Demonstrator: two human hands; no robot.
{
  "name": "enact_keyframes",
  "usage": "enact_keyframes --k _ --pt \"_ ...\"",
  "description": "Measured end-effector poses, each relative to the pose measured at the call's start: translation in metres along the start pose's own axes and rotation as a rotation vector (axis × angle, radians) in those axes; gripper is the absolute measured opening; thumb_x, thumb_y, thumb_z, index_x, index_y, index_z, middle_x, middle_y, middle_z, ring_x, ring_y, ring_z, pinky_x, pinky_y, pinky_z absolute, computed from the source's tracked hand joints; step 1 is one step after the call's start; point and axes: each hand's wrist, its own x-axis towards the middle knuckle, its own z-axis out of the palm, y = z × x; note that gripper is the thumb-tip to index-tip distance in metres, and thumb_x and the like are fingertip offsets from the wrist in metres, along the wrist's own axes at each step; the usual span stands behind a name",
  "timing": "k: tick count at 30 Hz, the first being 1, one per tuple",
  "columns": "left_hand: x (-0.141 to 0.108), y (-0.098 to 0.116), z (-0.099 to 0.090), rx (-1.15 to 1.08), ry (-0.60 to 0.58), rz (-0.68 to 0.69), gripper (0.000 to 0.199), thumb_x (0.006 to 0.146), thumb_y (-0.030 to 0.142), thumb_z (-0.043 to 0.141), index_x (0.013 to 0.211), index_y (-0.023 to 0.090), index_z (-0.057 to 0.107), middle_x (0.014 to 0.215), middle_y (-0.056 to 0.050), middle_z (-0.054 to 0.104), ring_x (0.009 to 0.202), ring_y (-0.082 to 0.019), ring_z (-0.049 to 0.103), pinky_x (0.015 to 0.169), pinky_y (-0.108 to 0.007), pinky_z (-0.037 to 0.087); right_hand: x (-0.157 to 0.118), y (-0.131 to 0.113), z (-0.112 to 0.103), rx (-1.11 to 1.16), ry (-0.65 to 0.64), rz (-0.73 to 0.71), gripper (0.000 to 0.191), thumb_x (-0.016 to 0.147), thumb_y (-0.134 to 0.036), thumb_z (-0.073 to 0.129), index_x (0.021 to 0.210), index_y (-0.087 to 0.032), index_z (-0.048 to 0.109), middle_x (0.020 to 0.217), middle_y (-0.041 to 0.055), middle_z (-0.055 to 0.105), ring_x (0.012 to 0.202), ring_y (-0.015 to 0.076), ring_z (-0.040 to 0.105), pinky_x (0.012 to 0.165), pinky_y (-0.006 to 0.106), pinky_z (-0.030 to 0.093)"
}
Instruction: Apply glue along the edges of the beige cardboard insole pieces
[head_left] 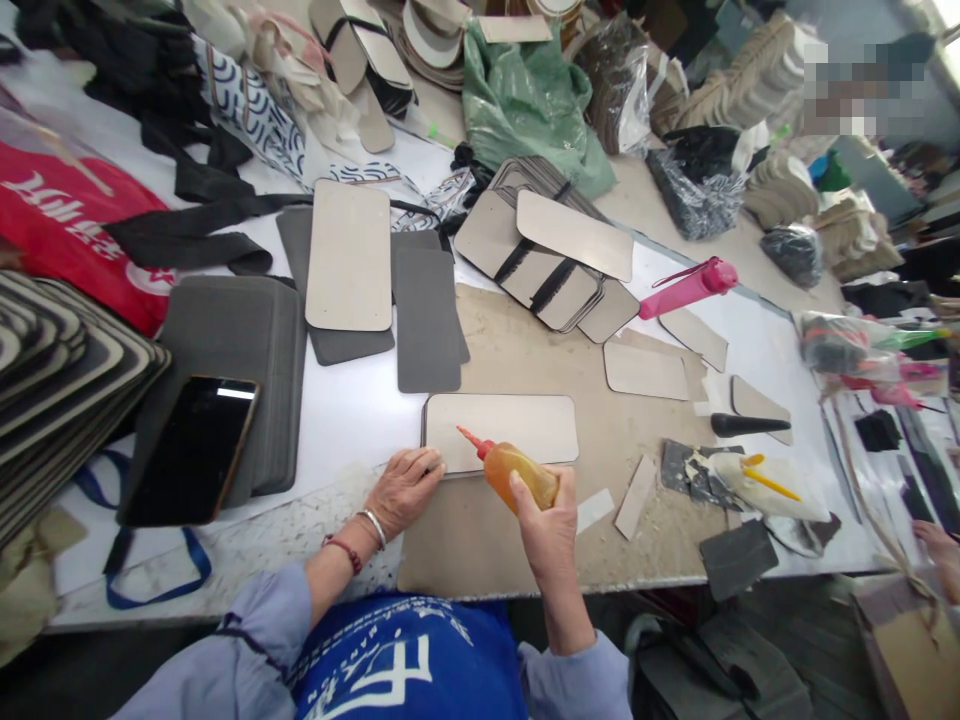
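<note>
A beige rounded board (525,420) lies in front of me, apparently on top of a thin stack with dark edges. My left hand (405,490) grips its near left corner, fingers bent together at the edge. In my right hand (546,520) is a squeeze bottle (517,475) of amber liquid, probably glue, with fingers wrapped round it. Its red pointed nozzle tilts up and left over the board; whether the tip touches the surface I cannot tell. Brown cardboard (480,545) lies underneath as a work mat.
Left are a phone (191,450) on dark grey panels (274,400) and a tall board pile (67,370). Ahead lie grey pieces (427,320), a beige board (349,255) and strapped boards (525,260). On the right are a pink bottle (694,288), a black-handled tool (750,425) and a glue-smeared container (757,475).
</note>
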Motion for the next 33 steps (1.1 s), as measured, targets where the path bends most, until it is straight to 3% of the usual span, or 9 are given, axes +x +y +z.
enact_keyframes --k 4,7,12,15,25,33 --pt "-0.004 0.0 -0.001 -0.01 0.02 -0.037 0.021 0.083 0.007 0.049 0.1 0.016 0.06 0.105 -0.011 0.06 0.104 -0.022 0.051 0.086 -0.038 0.046 -0.014 0.008 -0.013 -0.035 0.02 0.029 0.031 0.074 -0.044 0.062 0.087 -0.02 0.048 0.08 0.0004 0.052 0.073 0.0174 0.052 0.068 0.034 0.045" --pt "-0.005 -0.002 -0.002 -0.053 0.039 -0.031 0.021 0.084 0.007 0.048 0.1 0.016 0.059 0.103 -0.01 0.061 0.103 -0.021 0.052 0.087 -0.036 0.047 -0.022 0.015 -0.017 -0.123 0.008 -0.046 0.028 0.074 -0.043 0.062 0.086 -0.021 0.048 0.081 0.0007 0.05 0.077 0.0188 0.052 0.072 0.035 0.044" --pt "-0.005 -0.005 -0.001 -0.097 0.063 -0.015 0.022 0.084 0.007 0.049 0.1 0.016 0.06 0.101 -0.009 0.063 0.104 -0.019 0.053 0.088 -0.034 0.049 -0.035 0.006 -0.005 -0.207 -0.016 -0.248 0.018 0.081 -0.035 0.056 0.089 -0.022 0.047 0.083 0.0014 0.048 0.077 0.0184 0.05 0.071 0.033 0.043" --pt "-0.006 -0.006 0.0 -0.119 0.055 -0.008 0.023 0.083 0.006 0.05 0.101 0.016 0.061 0.102 -0.01 0.063 0.106 -0.02 0.053 0.089 -0.034 0.049 -0.032 0.007 -0.004 -0.252 0.005 -0.288 0.016 0.082 -0.034 0.054 0.089 -0.022 0.047 0.083 0.0018 0.048 0.078 0.0189 0.049 0.07 0.033 0.042" --pt "-0.008 -0.007 0.0 -0.141 -0.007 0.0 0.03 0.084 0.005 0.048 0.109 0.017 0.059 0.104 -0.009 0.064 0.109 -0.02 0.052 0.091 -0.035 0.05 0.009 0.061 -0.052 -0.449 0.241 -0.042 0.032 0.075 -0.052 0.05 0.084 -0.022 0.045 0.086 0.006 0.046 0.08 0.0235 0.047 0.068 0.037 0.042" --pt "-0.01 -0.007 0.002 -0.137 -0.009 0.002 0.031 0.084 0.006 0.048 0.11 0.018 0.059 0.105 -0.009 0.064 0.109 -0.02 0.053 0.091 -0.035 0.05 0.025 0.076 -0.069 -0.515 0.296 0.085 0.035 0.069 -0.053 0.05 0.084 -0.022 0.042 0.089 0.007 0.044 0.081 0.0255 0.047 0.067 0.039 0.042"
